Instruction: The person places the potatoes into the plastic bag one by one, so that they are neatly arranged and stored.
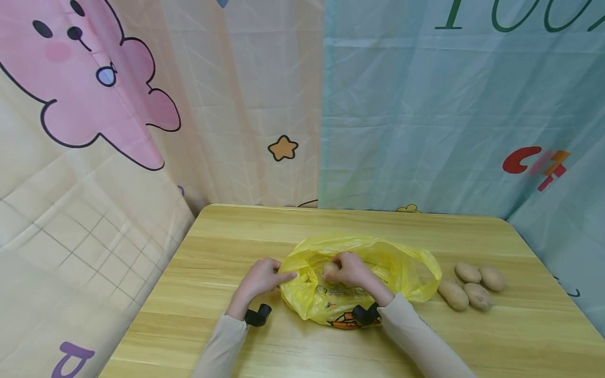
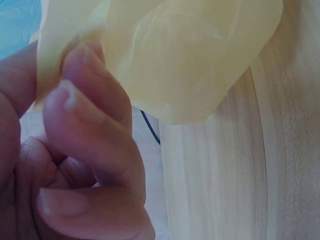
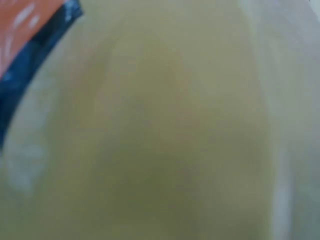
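A yellow plastic bag (image 1: 331, 310) lies spread on the table, its mouth facing up. At its left rim, my left hand (image 1: 259, 278) pinches the thin plastic between thumb and fingers; the left wrist view shows the bag's edge (image 2: 180, 65) in those fingers. Reaching into the mouth, my right hand (image 1: 353, 270) grips a potato (image 1: 331, 270), which is partly hidden by the fingers. Blurred yellow plastic (image 3: 160, 125) fills the right wrist view, so neither hand nor potato shows there. To the right of the bag lie several potatoes (image 1: 454, 295) in a cluster.
The wooden table (image 1: 246, 226) carries the bag and potatoes. Patterned curtains (image 1: 246, 105) hang behind its far edge and along both sides. A black wrist mount (image 1: 258, 315) sits on the left wrist, another (image 1: 366, 315) on the right, against the bag's front.
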A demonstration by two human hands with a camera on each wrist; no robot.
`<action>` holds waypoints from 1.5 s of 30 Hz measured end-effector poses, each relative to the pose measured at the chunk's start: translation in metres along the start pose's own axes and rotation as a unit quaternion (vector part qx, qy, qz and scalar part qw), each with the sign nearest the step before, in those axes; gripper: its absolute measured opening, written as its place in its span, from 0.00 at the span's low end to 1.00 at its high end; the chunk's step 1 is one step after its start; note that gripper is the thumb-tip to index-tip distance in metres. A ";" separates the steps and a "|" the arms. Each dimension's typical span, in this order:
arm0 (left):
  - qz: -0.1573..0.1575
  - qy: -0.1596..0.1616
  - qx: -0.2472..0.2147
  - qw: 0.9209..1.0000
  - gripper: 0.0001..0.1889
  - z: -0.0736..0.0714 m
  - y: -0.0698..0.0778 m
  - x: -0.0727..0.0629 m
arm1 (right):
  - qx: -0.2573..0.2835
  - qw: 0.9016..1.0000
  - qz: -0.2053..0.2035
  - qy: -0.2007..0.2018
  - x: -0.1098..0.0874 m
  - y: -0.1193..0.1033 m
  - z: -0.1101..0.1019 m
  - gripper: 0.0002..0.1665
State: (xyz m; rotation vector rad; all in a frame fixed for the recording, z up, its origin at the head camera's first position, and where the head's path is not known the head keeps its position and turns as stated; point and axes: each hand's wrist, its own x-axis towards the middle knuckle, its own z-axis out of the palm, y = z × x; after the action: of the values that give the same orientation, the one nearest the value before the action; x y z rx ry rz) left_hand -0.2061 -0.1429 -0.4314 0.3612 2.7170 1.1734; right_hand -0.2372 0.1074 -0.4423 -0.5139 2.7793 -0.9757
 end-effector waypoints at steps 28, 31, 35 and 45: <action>-0.003 0.002 -0.001 1.000 0.20 -0.001 0.002 -0.001 | 0.005 1.000 -0.005 0.001 -0.004 0.005 -0.003 0.18; -0.001 0.002 0.001 1.000 0.20 -0.001 0.002 0.000 | -0.001 1.000 -0.003 0.002 -0.004 0.006 -0.004 0.20; -0.001 0.001 0.006 1.000 0.20 -0.001 0.002 0.001 | -0.016 1.000 -0.011 0.005 -0.007 0.005 -0.007 0.17; -0.002 0.003 0.010 1.000 0.21 0.000 0.001 0.000 | -0.032 0.999 -0.007 0.012 -0.019 0.002 -0.015 0.20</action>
State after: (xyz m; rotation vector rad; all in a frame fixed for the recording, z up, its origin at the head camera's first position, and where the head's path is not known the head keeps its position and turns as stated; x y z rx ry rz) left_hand -0.2063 -0.1422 -0.4304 0.3541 2.7354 1.1499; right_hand -0.2242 0.1247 -0.4310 -0.5353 2.8399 -0.9025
